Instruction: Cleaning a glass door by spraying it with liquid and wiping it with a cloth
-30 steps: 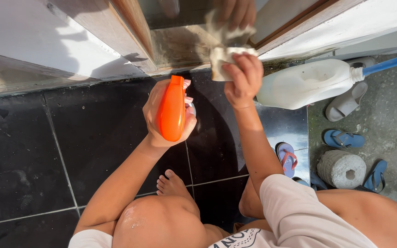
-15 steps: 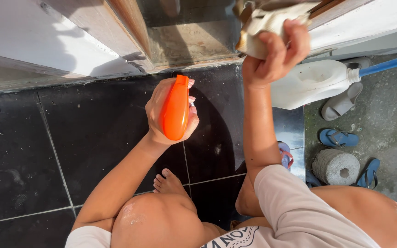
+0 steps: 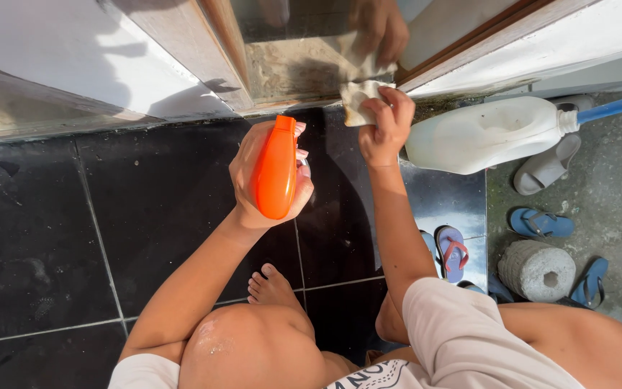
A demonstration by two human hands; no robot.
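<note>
Up at the glass (image 3: 289,68), the right hand (image 3: 385,126) has its grip closed on a pale rag (image 3: 358,94), pressed to the pane's lower edge. Lower, the left hand (image 3: 268,180) is wrapped around an orange bottle (image 3: 275,169), held above the black tiles (image 3: 160,209). A white jug (image 3: 484,133) lies nearby.

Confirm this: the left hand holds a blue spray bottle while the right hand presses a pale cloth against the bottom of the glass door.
Not quite: the spray bottle in the left hand is orange, not blue, as the head view shows. The rest holds: the right hand presses a pale cloth against the bottom of the glass door.
</note>
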